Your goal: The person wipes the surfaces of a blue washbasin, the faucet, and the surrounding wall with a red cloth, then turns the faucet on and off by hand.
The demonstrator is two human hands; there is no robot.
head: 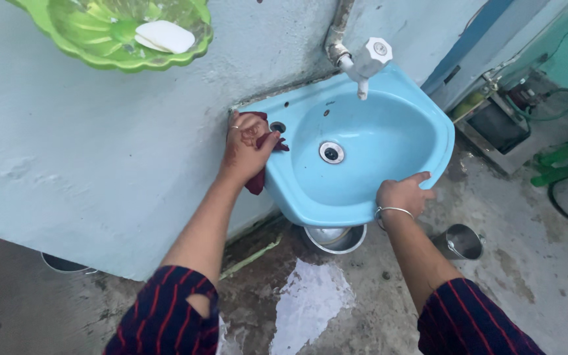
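Note:
A light blue wall basin [428, 125] hangs on a pale wall, with a metal drain [331, 152] in its bowl and a white tap [367, 60] above it. My left hand [248, 148] presses a dark red cloth [258, 181] against the basin's left rim, beside the wall. My right hand [403, 192] grips the basin's front rim, thumb over the edge. A silver bangle sits on that wrist. Both sleeves are dark with red stripes.
A green soap dish [87, 46] with a white soap bar [164, 35] is fixed on the wall at upper left. Under the basin stands a steel bowl [335, 238]; a small steel bucket [461, 241] sits at right. The concrete floor is wet. Hoses and a metal box lie at far right.

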